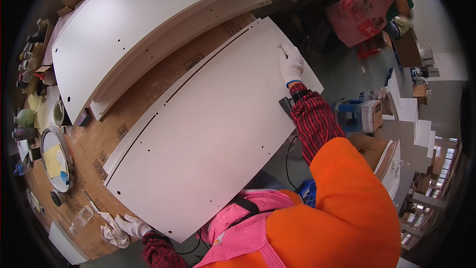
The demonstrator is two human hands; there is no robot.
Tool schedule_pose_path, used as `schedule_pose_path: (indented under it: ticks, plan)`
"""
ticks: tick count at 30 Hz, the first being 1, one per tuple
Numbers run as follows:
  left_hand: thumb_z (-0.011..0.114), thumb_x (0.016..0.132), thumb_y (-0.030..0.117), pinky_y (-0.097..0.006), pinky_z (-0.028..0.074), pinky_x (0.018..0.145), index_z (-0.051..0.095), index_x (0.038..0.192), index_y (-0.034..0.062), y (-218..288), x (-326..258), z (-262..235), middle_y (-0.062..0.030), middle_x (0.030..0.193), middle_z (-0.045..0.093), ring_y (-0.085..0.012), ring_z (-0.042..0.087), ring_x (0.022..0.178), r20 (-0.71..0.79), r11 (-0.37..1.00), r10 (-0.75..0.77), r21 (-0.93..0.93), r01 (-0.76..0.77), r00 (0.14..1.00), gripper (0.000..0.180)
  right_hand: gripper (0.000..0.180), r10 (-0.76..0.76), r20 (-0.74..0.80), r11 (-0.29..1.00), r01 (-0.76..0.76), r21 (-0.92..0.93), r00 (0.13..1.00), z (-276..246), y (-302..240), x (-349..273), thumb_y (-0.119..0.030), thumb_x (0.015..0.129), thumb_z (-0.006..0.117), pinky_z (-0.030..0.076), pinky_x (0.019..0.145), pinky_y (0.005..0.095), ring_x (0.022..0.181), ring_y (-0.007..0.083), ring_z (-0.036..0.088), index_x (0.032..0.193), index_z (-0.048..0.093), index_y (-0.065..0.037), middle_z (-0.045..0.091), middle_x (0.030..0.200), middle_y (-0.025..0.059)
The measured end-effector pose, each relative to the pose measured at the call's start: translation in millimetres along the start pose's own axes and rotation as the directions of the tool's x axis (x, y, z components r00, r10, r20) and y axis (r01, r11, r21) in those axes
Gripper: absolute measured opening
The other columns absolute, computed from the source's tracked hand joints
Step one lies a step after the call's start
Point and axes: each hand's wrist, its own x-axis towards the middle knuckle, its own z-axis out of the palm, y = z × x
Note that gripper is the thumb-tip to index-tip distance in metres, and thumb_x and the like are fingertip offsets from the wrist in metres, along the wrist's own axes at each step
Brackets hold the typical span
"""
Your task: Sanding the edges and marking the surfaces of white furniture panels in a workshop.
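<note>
One white panel lies under both gloved hands: right hand fingers pinch one small fitting, left hand rests open beside one crumpled rag.

I see printed dark label on brown cardboard sheet, well left of right hand. More small dark print marks on cardboard above left hand. Open brown carton below-right of right hand. Pink printed bag upper right of it.
</note>
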Motion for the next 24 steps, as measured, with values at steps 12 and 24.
schedule_pose_path:
  ticks: [12,24]
  plan:
    - [0.049,0.102,0.028,-0.045,0.042,0.109,0.054,0.136,-0.0034,-11.7,2.3,10.7,-0.0239,0.139,0.056,-0.0385,0.052,0.128,-0.041,0.995,0.1,0.017,-0.1,0.994,0.046,0.024,-0.912,0.399,0.388,0.527,0.756,0.1,-77.3,-193.6,-312.4,-0.016,0.085,0.057,0.052,0.07,0.0425,0.086,0.0267,0.063,0.105,0.069,-0.016,0.064,0.093,0.0063]
    - [0.049,0.102,0.028,-0.046,0.041,0.109,0.055,0.135,-0.0033,-25.2,1.1,17.0,-0.0249,0.138,0.055,-0.0388,0.051,0.13,-0.038,0.994,0.111,0.002,-0.111,0.993,0.046,0.029,0.243,-0.101,0.962,-0.253,-0.103,0.965,-80.7,112.6,-81.1,-0.035,0.093,0.063,0.053,0.08,0.0456,0.091,0.0366,0.066,0.114,0.074,-0.018,0.068,0.102,0.0157]
